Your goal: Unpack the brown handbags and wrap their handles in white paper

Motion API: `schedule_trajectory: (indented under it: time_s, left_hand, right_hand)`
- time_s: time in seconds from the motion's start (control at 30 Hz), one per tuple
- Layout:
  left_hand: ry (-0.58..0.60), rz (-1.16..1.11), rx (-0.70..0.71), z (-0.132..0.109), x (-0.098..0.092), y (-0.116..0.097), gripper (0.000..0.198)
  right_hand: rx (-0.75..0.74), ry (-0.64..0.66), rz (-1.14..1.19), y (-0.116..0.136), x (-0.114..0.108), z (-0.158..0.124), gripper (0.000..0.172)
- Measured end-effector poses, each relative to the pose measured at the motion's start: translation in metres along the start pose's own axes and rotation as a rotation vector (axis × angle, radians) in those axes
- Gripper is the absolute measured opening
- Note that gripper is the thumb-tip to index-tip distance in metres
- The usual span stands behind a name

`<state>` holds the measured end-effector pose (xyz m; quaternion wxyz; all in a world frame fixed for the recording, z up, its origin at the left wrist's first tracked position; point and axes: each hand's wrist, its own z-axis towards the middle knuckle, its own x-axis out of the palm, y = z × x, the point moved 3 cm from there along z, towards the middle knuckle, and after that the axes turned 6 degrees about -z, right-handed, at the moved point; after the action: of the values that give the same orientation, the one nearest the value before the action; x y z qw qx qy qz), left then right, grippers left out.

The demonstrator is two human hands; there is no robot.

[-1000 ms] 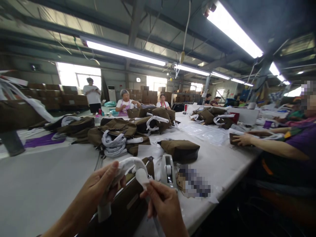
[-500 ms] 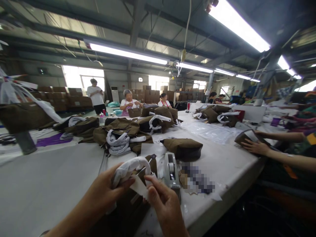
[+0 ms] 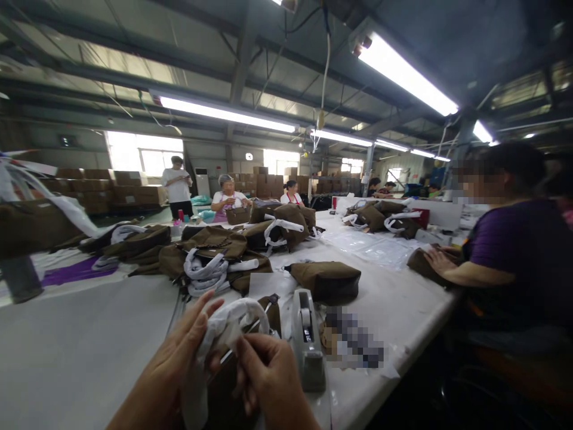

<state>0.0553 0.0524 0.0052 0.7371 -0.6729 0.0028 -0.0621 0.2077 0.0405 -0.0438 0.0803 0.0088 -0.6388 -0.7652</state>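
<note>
A dark olive-brown handbag [image 3: 226,382] stands low in front of me, partly hidden by my hands. Its arched handle [image 3: 244,307] is wrapped in white paper. My left hand [image 3: 179,352] is at the handle's left side, its fingers pointing up and the handle resting between thumb and palm. The fingers of my right hand [image 3: 268,364] pinch a loose white piece of the wrapping paper [image 3: 230,335] inside the arch. Just right of the bag stands a grey tape dispenser [image 3: 308,352], which neither hand touches.
Another olive bag [image 3: 329,280] lies beyond the tape dispenser. Piled bags with wrapped handles [image 3: 210,251] cover the table's middle. A blurred-out item [image 3: 353,340] lies right of the dispenser. At the right, a co-worker [image 3: 505,239] handles a bag [image 3: 427,263]. People stand or sit at the far side.
My left fingers have straightened upward from their curled grip on the handle. My right hand has moved slightly left, with the paper still pinched. The view has turned right, bringing the co-worker's upper body in.
</note>
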Motion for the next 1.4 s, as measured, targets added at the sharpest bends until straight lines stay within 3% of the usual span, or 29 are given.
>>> schedule_trajectory:
  time_s: [0.1, 0.17, 0.33, 0.43, 0.53, 0.7, 0.77, 0.87, 0.93, 0.97, 1.13, 1.27, 1.4]
  left_hand:
    - [0.156, -0.135, -0.212, 0.002, 0.003, 0.01, 0.063]
    - [0.209, -0.131, -0.238, 0.003, 0.004, 0.011, 0.062]
    - [0.203, 0.041, -0.073, 0.013, -0.004, -0.006, 0.06]
    - [0.121, 0.198, 0.104, 0.019, -0.012, -0.024, 0.051]
    - [0.028, 0.29, 0.205, 0.022, -0.016, -0.04, 0.045]
    - [-0.012, 0.334, 0.297, 0.022, -0.011, -0.05, 0.044]
    - [-0.023, 0.344, 0.307, 0.022, -0.009, -0.052, 0.045]
    - [-0.019, 0.344, 0.302, 0.022, -0.008, -0.052, 0.044]
    - [-0.003, 0.34, 0.297, 0.022, -0.007, -0.052, 0.041]
    - [0.003, 0.335, 0.298, 0.021, -0.007, -0.053, 0.039]
    - [-0.037, 0.242, 0.318, 0.016, -0.001, -0.061, 0.037]
    - [-0.065, 0.218, 0.378, 0.009, 0.003, -0.067, 0.037]
    - [-0.083, 0.36, 0.497, 0.003, 0.002, -0.066, 0.028]
  right_hand:
    - [-0.035, 0.003, -0.052, 0.014, 0.005, 0.003, 0.053]
    - [-0.038, 0.015, -0.077, 0.022, 0.006, 0.004, 0.053]
    - [-0.04, 0.045, -0.109, 0.035, 0.002, 0.002, 0.053]
    - [-0.098, 0.014, -0.104, 0.036, -0.005, -0.002, 0.049]
    - [-0.133, -0.035, 0.083, 0.029, -0.013, -0.007, 0.053]
    - [0.007, 0.175, 0.382, 0.018, -0.016, -0.01, 0.045]
    - [-0.098, 0.134, 0.318, 0.023, -0.018, -0.009, 0.04]
    - [-0.422, -0.062, -0.058, 0.041, -0.024, -0.011, 0.021]
    - [-0.575, -0.177, -0.254, 0.053, -0.025, -0.012, 0.023]
    - [-0.581, -0.2, -0.281, 0.057, -0.024, -0.011, 0.027]
    - [-0.258, -0.062, -0.083, 0.059, -0.014, 0.001, 0.032]
    - [-0.241, -0.059, -0.126, 0.058, -0.007, 0.008, 0.034]
    - [-0.249, -0.112, -0.178, 0.056, -0.005, 0.011, 0.033]
